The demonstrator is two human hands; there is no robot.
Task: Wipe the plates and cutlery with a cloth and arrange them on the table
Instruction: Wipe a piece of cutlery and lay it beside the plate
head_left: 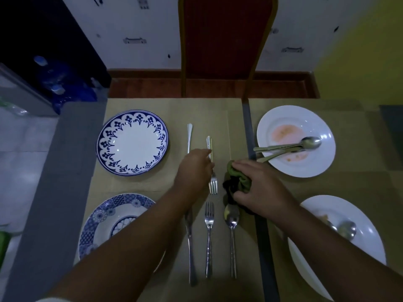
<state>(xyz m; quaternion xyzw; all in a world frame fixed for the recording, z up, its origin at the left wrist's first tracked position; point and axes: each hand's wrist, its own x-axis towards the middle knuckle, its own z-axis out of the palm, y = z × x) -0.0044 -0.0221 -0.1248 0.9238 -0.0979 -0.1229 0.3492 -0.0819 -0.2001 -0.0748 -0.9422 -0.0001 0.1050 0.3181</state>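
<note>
Our left hand [196, 168] pinches the upper fork [213, 185], our right hand [258, 185] clutches the green cloth [239, 182]; a careless release could skew it.

The single head camera looks forward and steeply down on the table [218, 118] from close above; its wide lens reaches the chair [226, 40], probably at the far edge.

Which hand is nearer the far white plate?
Right. The right hand, gripping the cloth, is just off the plate's near-left rim; the left hand is further left, holding a fork.
</note>
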